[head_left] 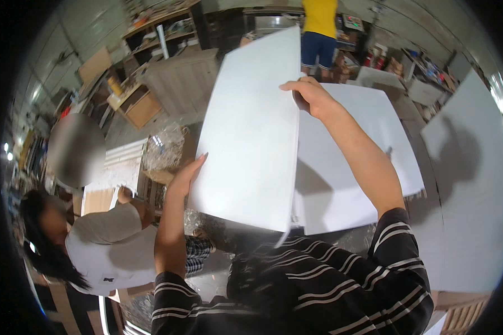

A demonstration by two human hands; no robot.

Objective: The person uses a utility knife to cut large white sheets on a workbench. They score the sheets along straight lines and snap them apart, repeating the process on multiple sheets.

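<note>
Tilted up in front of me is a large white panel (248, 131), held between both hands. My left hand (186, 174) grips its left edge low down, the thumb on the face and the other fingers hidden behind. Higher up on the opposite edge, my right hand (312, 96) is closed round the panel with its thumb on the white face. Beneath my right forearm lies a stack of white boards (357, 148), and the held panel's right edge overlaps it in view. Part of a shadow falls across the top board.
At my left a co-worker in a light shirt (109, 245) works at a bench with pale strips (117, 167). A bag of clear plastic wrap (165, 148) stands between us. Another person in a yellow top (320, 19) stands beyond the stack. A big white sheet (475, 184) leans at right.
</note>
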